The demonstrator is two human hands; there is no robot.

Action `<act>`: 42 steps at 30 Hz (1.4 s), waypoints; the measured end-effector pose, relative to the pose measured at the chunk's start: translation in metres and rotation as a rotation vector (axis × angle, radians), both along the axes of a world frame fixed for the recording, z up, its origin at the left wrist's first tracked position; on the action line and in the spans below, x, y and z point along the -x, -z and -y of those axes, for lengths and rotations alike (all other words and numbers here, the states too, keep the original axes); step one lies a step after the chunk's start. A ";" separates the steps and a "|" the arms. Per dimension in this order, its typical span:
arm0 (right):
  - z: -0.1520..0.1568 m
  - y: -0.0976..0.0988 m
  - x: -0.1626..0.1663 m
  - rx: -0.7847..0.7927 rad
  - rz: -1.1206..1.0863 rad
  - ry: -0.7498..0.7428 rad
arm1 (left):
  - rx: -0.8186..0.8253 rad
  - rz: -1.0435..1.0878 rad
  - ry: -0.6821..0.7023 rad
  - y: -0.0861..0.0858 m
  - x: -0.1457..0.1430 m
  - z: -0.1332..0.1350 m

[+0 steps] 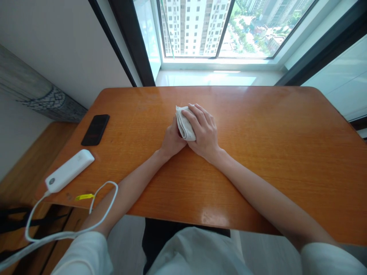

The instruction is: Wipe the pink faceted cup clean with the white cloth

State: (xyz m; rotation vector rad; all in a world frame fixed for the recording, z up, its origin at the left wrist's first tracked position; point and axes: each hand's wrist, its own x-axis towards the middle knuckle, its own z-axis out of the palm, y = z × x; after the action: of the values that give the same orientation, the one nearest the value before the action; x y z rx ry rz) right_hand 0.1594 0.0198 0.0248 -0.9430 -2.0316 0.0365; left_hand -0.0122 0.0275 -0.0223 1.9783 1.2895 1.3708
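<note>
The folded white cloth (185,126) is sat roughly in the middle of the surface (258,152), bunched up between both hands rather than laid flat. It's covered from above by the right hand (203,131), with the fingers curled loosely over the top fold and closed on it. The left hand (171,142) is pressed against the cloth's left side from below. Its fingers are hidden under the cloth, so how far it's closed can't be told. A speck of red can be seen just left of the cloth, against the left hand, but it's too small to be identified.

For a wad like this, imo the folds are best held by pressure spread across the whole palm, not just the fingertips. Otherwise the loose edge at the cloth's far end could get fanned out. Both wrists are rested on the wood just behind the cloth, and that's probably best used as the anchor so the bundle isn't dragged across the glossy top.

Further out, a black phone (95,130) is lying well to the left of the cloth. A white power bank (69,170) is left of the cloth too, but nearer the person. Its white cable (100,206) is looped off the edge, with a yellow tag (84,197) beside the loop. A window (200,30) is seen beyond the cloth.
</note>
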 end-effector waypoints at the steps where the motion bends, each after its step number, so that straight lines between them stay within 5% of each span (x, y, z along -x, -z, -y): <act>1: -0.001 0.000 0.000 0.006 -0.032 -0.002 | 0.008 0.004 -0.004 -0.002 -0.001 0.001; 8: -0.009 0.005 0.004 0.207 -0.456 -0.027 | 0.001 -0.028 -0.022 -0.014 -0.005 0.007; 16: -0.031 0.035 -0.002 0.694 -1.008 0.090 | 0.010 -0.038 -0.040 -0.017 -0.007 0.012; 20: -0.025 0.031 -0.004 0.547 -0.896 0.055 | -0.003 -0.042 -0.041 -0.018 -0.006 0.012; 26: 0.004 0.015 -0.010 0.042 -0.227 -0.074 | -0.039 -0.072 -0.007 -0.005 -0.001 0.009; 31: 0.022 0.010 -0.005 -0.089 0.109 -0.191 | -0.062 -0.022 0.024 0.017 -0.007 0.010; 36: 0.017 0.010 -0.007 -0.053 0.061 -0.124 | -0.038 -0.068 0.055 0.012 -0.004 0.007; 42: 0.006 0.012 -0.007 0.057 -0.317 -0.085 | 0.016 -0.109 -0.039 -0.013 -0.002 0.011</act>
State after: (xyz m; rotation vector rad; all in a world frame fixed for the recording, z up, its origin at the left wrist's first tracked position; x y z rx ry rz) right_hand 0.1662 0.0135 0.0124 -0.8272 -1.7823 0.2743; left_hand -0.0103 0.0166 -0.0090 2.0526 1.3899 1.2817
